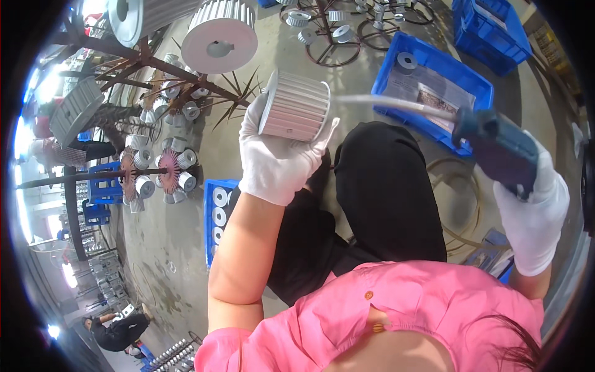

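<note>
In my gloved left hand [273,166] is a silver toothed pulley [296,106], held up in front of my knees. The fingers wrap its flange and underside, and its toothed side faces right. My gloved right hand [536,214] grips a dark teal air blow gun [499,149] by its handle. The gun's long thin nozzle [403,104] is blurred and points left at the pulley, its tip a short way from the teeth. Both hands wear white gloves. Part of the pulley's far flange is hidden by my left fingers.
A spiked metal rack [145,59] at upper left carries a large pulley [220,37] close to my left hand. A blue crate [489,93] with paper and one pulley lies beyond the nozzle. Another blue crate [210,242] holds several pulleys. A hose [474,217] coils at right. A person [121,328] works at lower left.
</note>
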Tool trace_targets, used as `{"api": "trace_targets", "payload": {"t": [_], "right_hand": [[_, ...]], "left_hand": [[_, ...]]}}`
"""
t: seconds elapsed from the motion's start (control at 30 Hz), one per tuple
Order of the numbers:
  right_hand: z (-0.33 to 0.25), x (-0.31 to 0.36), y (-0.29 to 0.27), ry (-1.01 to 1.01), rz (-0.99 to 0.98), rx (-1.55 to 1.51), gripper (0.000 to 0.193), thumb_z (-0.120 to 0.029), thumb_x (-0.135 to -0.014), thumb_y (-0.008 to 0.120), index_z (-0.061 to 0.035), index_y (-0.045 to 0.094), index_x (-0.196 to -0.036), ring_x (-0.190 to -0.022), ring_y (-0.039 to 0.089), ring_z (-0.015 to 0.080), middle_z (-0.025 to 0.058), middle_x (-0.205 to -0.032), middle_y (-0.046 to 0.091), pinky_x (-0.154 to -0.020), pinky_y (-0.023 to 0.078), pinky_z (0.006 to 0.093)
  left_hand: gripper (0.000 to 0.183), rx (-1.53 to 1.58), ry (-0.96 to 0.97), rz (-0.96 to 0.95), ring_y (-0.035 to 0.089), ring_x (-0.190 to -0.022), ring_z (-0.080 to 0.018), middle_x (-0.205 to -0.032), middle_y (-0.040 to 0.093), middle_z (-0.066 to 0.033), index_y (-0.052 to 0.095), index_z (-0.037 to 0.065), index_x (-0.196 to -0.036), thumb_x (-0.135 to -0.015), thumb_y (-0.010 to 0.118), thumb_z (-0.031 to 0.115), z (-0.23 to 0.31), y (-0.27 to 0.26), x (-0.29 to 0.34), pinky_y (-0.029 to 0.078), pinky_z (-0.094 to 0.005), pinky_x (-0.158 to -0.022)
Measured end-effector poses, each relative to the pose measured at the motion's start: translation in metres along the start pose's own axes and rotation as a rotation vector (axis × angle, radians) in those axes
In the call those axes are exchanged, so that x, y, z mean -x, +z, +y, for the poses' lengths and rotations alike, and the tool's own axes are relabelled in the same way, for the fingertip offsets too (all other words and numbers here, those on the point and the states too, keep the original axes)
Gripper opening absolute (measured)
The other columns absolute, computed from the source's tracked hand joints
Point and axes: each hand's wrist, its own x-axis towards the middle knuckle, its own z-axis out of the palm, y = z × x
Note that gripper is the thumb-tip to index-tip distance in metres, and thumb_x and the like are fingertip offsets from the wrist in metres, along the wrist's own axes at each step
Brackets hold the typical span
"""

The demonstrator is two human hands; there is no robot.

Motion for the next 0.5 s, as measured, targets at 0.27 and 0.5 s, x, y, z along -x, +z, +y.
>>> {"api": "trace_targets", "payload": {"t": [0.27, 0.5], "right_hand": [[0.002, 0.003, 0.006, 0.006, 0.075, -0.068, 0.057, 0.005, -0.051, 0.064, -0.0045, 0.054, -0.107, -0.048, 0.05, 0.0174, 0.0069, -0.067, 0.057, -0.047, 0.04, 0.0269], [0.001, 0.013, 0.008, 0.031, 0.11, -0.102, 0.053, 0.001, -0.052, 0.068, -0.0054, 0.054, -0.103, -0.054, 0.048, 0.0201, 0.006, -0.071, 0.055, -0.051, 0.038, 0.03]], "left_hand": [[0.043, 0.116, -0.158, -0.446, 0.047, -0.11, -0.0338, -0.107, 0.055, -0.0134, 0.054, 0.004, -0.107, -0.08, 0.048, 0.037, 0.003, -0.012, 0.0, 0.03, -0.0569, -0.096], [0.044, 0.316, -0.261, -0.7, 0.021, -0.129, -0.033, -0.116, 0.048, -0.0137, 0.045, 0.001, -0.116, -0.088, 0.041, 0.034, 0.007, -0.017, 0.009, 0.013, -0.0554, -0.105]]}}
